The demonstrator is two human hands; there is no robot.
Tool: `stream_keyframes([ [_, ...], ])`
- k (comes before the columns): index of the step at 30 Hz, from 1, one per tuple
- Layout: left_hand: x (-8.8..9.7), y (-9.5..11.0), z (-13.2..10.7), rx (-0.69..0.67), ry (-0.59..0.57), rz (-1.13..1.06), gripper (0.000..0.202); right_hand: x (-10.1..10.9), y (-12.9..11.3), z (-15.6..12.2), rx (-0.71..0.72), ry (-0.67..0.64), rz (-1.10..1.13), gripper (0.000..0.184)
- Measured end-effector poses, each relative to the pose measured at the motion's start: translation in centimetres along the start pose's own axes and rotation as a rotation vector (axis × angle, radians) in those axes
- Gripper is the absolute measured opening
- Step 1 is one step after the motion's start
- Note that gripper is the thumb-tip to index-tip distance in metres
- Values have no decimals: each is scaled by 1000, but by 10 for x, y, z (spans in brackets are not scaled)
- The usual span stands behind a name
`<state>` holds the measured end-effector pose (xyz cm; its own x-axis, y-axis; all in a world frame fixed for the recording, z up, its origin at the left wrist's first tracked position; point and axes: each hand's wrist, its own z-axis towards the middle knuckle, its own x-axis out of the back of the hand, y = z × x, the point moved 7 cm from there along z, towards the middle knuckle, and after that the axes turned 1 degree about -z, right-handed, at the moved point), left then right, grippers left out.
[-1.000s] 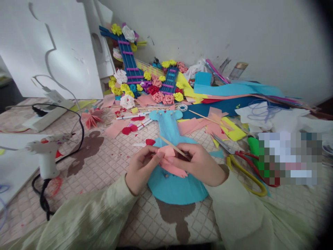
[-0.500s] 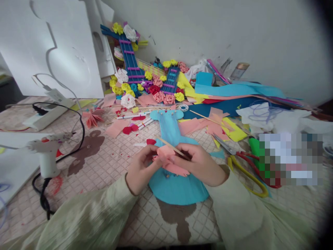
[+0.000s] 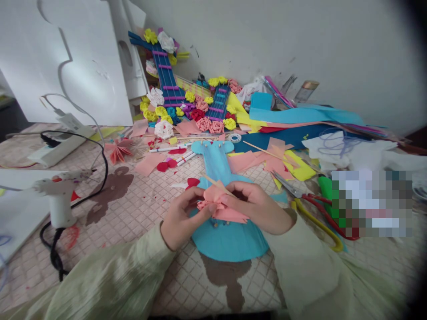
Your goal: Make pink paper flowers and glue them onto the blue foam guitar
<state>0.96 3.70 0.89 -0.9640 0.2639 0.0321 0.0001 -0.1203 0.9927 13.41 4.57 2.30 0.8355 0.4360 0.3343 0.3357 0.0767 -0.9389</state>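
Pink crepe paper (image 3: 233, 215), gathered and folded, is pinched between my two hands. My left hand (image 3: 187, 215) closes thumb and fingers on its bunched left end. My right hand (image 3: 258, 206) grips the paper's right part, and a thin wooden stick (image 3: 211, 179) runs up and left from its fingers. Beneath both hands lies a light-blue guitar-shaped piece (image 3: 230, 244), its neck pointing away from me with small pegs at the head. The hands and pink paper hide much of its middle.
At the left stand a white glue gun (image 3: 60, 200) and a power strip (image 3: 63, 144). Scissors (image 3: 300, 191) with red handles and a yellow-handled tool (image 3: 320, 226) lie at the right. Paper flowers (image 3: 200, 114) surround dark-blue guitar necks (image 3: 167, 80) at the back, near pink scraps (image 3: 148, 163).
The pink paper has turned slightly between my fingers, and its right end now reaches a little farther right. The stick has shifted a little to the right. Both hands keep their hold.
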Motion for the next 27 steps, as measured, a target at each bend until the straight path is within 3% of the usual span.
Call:
stream_keyframes([
  [6, -2, -4, 1, 8, -55, 60, 15, -2, -3, 0, 56, -9, -119, 22],
  [14, 1, -5, -1, 16, -9, 22, 13, -1, -1, 0, 42, 24, -131, 25],
  [20, -5, -4, 0, 41, -108, 32, 16, -9, -6, -2, 119, -62, -158, 22],
  [27, 2, 0, 3, 93, -65, 82, 26, -3, -2, -1, 67, -10, -175, 23],
])
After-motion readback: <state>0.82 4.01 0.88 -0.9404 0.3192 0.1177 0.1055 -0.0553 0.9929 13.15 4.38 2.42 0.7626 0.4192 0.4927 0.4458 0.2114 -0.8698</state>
